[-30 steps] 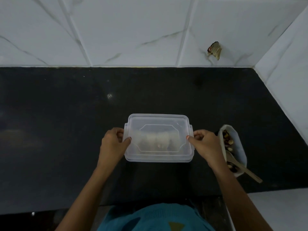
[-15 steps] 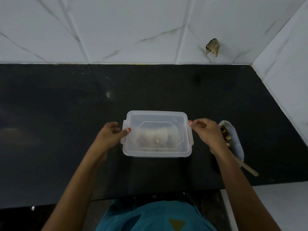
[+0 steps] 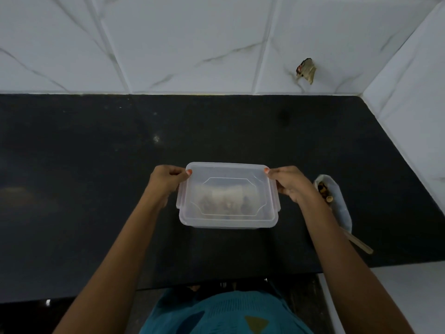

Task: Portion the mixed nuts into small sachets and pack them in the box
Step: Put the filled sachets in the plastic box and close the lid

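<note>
Both the left hand (image 3: 166,182) & right hand (image 3: 289,186) pinch, fingers curled, the far corners of the clear rectangular lidded plastic box (image 3: 227,196) sitting between them on the black counter (image 3: 96,165); uneven press prob. leaves it unsealed.

The box (image 3: 227,221) stands on the counter (image 3: 96,165), in the middle and near the front edge, with the lid (image 3: 226,179) on it and sachets (image 3: 224,201) inside. The left hand (image 3: 166,182) holds the far left corner of the lid, the right hand (image 3: 289,184) the far right corner. A bag of nuts (image 3: 337,201) lies to the right of the box, just beside the right forearm, and a spoon (image 3: 358,243) sticks out of it toward the front. Walls (image 3: 168,44) stand behind and to the right of the counter.
</note>
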The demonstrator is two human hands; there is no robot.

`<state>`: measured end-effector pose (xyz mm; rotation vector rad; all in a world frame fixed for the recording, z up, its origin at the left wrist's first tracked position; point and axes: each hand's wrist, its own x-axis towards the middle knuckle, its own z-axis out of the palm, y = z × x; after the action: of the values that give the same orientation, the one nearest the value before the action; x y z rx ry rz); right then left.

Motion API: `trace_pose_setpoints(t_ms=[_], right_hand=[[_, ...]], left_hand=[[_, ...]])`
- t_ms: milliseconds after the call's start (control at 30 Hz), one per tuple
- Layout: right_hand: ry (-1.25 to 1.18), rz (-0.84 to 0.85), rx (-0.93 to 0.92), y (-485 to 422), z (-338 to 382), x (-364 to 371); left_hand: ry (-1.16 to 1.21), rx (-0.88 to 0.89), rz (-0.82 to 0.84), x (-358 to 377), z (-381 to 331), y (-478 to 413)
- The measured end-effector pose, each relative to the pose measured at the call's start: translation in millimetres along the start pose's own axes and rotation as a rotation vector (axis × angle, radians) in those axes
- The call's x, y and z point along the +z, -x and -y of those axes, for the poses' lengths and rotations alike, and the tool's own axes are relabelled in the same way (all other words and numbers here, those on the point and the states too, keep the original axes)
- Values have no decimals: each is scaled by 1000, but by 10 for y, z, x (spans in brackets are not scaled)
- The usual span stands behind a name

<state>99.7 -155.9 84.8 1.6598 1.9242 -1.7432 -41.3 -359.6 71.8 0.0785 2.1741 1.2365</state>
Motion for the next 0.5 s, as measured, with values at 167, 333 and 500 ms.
trace_pose_setpoints(t_ms=[167,333,500], right_hand=[[40,-52,-89,-11,-77,15],[-20,-110,-180,90,-225,0],[8,9,-154,325,-457,-73]], left_hand=[[-8,84,-32,33,63,51],[6,132,-61,16,176,149],[-37,35,35,-85,305,369]])
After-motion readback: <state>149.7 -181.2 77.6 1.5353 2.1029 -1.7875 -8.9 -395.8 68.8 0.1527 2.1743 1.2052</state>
